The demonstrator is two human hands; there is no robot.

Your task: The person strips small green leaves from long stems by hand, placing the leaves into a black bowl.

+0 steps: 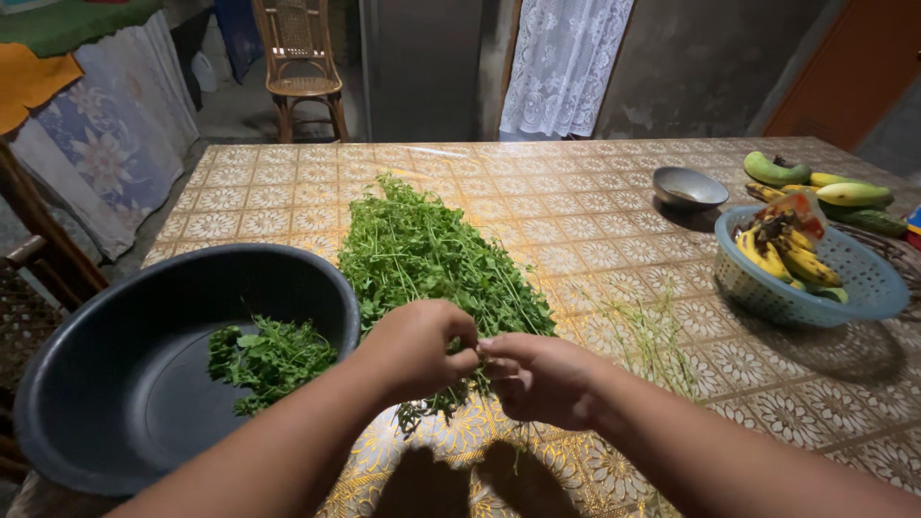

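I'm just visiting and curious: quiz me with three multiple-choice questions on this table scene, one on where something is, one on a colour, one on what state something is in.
1. Where do the picked leaves lie?
A. in the dark basin
B. in the small metal bowl
C. on the chair

2. What colour is the basket holding the bananas?
A. red
B. light blue
C. black

3. How are the two hands?
A. resting flat and apart
B. both inside the basin
C. together, pinching a leafy sprig

Answers:
1 A, the loose leaves sit on the basin's floor, left of the big heap of greens.
2 B, its perforated wall is pale blue.
3 C, the left hand and right hand meet fingertip to fingertip over the table edge, with stems hanging below them.
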